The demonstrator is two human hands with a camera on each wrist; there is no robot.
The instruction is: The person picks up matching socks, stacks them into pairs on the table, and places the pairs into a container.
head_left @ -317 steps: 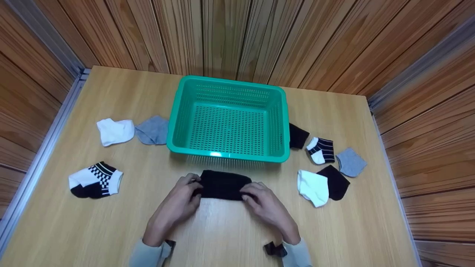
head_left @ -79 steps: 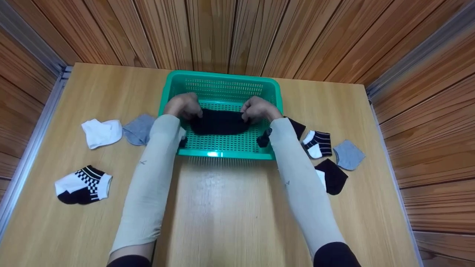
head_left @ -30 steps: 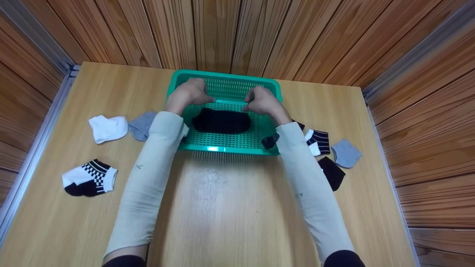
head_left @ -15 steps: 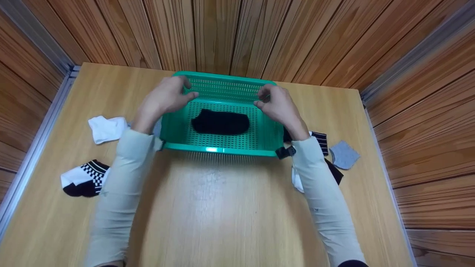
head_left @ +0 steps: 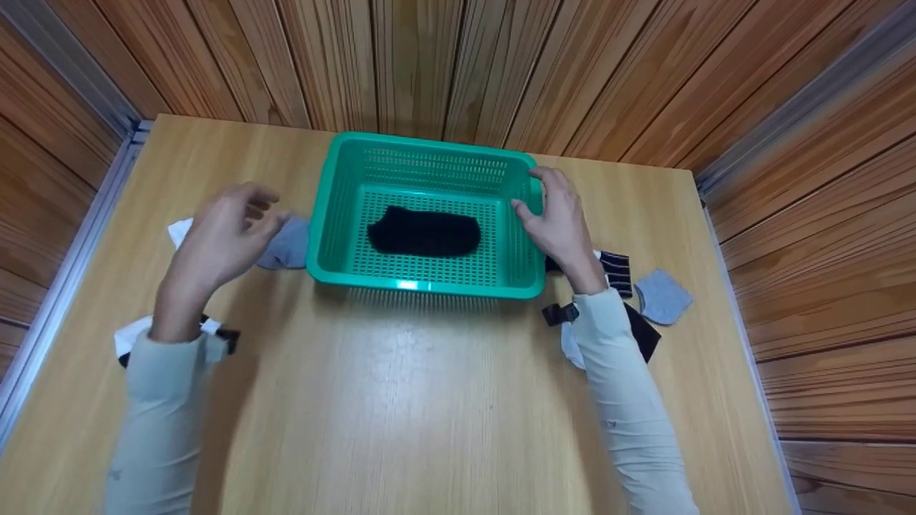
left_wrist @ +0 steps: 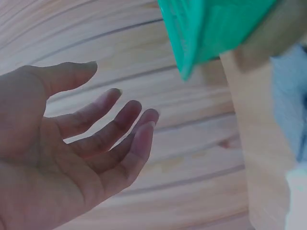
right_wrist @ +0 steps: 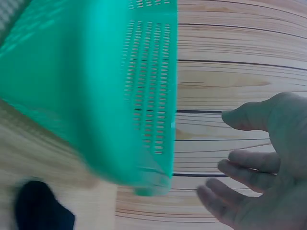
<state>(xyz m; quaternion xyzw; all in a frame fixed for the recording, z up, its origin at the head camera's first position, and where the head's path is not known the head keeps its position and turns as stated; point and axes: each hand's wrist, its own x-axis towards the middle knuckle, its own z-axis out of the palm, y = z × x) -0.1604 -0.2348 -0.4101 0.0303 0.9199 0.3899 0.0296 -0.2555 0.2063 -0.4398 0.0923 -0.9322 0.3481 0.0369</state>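
Observation:
Inside the green plastic basket (head_left: pixel 426 287) a black sock (head_left: pixel 425 232) lies flat on the perforated floor. My left hand (head_left: pixel 225 232) hovers left of the basket with fingers loosely bent and nothing in them; the left wrist view shows its bare palm too. Beneath and beside it are a grey sock (head_left: pixel 286 244) and a white sock (head_left: pixel 180 230), partly covered by the hand. My right hand (head_left: pixel 558 218) is over the basket's right rim, thumb and fingers spread apart, holding nothing. A black-and-white checkered sock (head_left: pixel 132 336) is mostly hidden behind the left wrist.
Right of the basket lie a striped sock (head_left: pixel 617 274), a grey sock (head_left: pixel 664 297), a black sock (head_left: pixel 644 335) and a white sock (head_left: pixel 571 347), some partly behind the right forearm. Wood-panelled walls (head_left: pixel 444 64) bound the table (head_left: pixel 401 429) at the back and sides.
Both hands have let go of the black sock, which now lies in the basket. The left hand has swung out left and toward me; the right hand has shifted right to the rim.

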